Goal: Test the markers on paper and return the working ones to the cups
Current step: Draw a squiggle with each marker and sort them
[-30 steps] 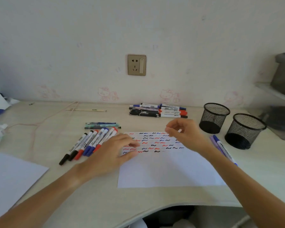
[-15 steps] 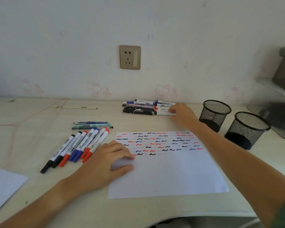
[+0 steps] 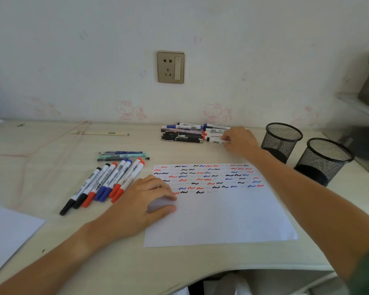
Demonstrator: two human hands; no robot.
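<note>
A white sheet of paper (image 3: 222,213) lies in front of me, its upper part covered with red, blue and black squiggles. My left hand (image 3: 141,205) rests flat on its left edge, fingers slightly apart. My right hand (image 3: 240,141) reaches to the far pile of markers (image 3: 185,133) by the wall, its fingertips pinching a white marker with a black cap (image 3: 215,141) at the pile's near right end. A row of several capped markers (image 3: 107,182) lies left of the paper. Two black mesh cups (image 3: 282,141) (image 3: 324,160) stand at the right.
Three thin pens (image 3: 123,156) lie above the marker row. A second sheet (image 3: 6,235) sits at the left front. A wooden stick (image 3: 98,133) and a pink cord (image 3: 41,145) lie at the back left. Clear boxes (image 3: 362,150) stand far right.
My right hand went from above the paper to the far marker pile and now pinches a marker there. My left hand stayed on the paper's left edge. The camera view shifted.
</note>
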